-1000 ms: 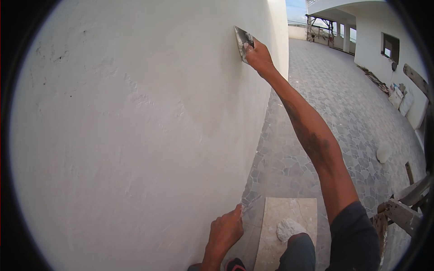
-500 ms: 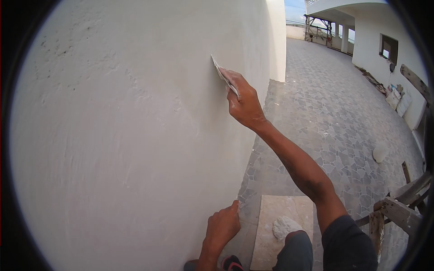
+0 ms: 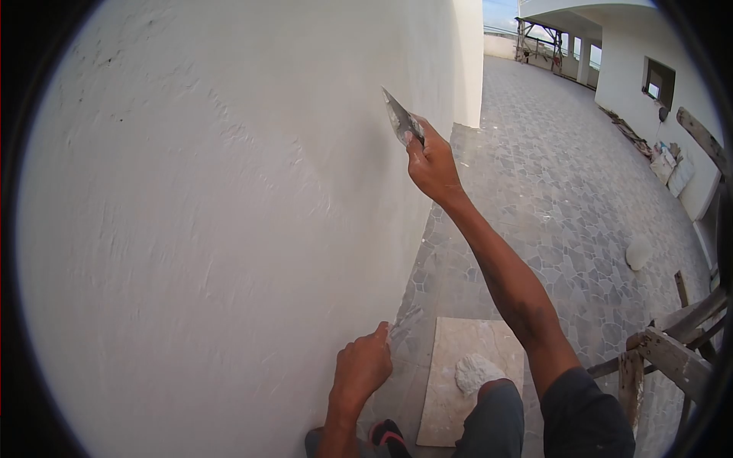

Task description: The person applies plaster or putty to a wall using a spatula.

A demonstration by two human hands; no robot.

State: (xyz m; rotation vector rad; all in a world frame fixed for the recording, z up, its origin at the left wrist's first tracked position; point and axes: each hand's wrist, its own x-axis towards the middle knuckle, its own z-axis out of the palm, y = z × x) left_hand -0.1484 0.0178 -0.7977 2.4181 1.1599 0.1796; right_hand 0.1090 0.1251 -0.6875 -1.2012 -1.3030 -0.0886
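My right hand (image 3: 434, 162) grips a putty knife (image 3: 400, 116) with white paste on its blade, held close to the pale plastered wall (image 3: 252, 229). Low beside the wall, my left hand (image 3: 363, 366) is closed on a thin tool (image 3: 405, 324) smeared with white, whose shape is blurred. A mound of white putty (image 3: 476, 372) rests on a beige board (image 3: 444, 416) below my hands, next to my knee.
Wooden trestle beams (image 3: 672, 357) stand at the lower right. A pale round object (image 3: 639, 252) lies on the stone-patterned floor (image 3: 565, 198). Sacks (image 3: 673, 169) lean against the far white building, which has a small window opening (image 3: 657, 82).
My right hand has moved a little right and turned, so the blade's face now shows. My left hand has shifted slightly left, and more of its tool is visible.
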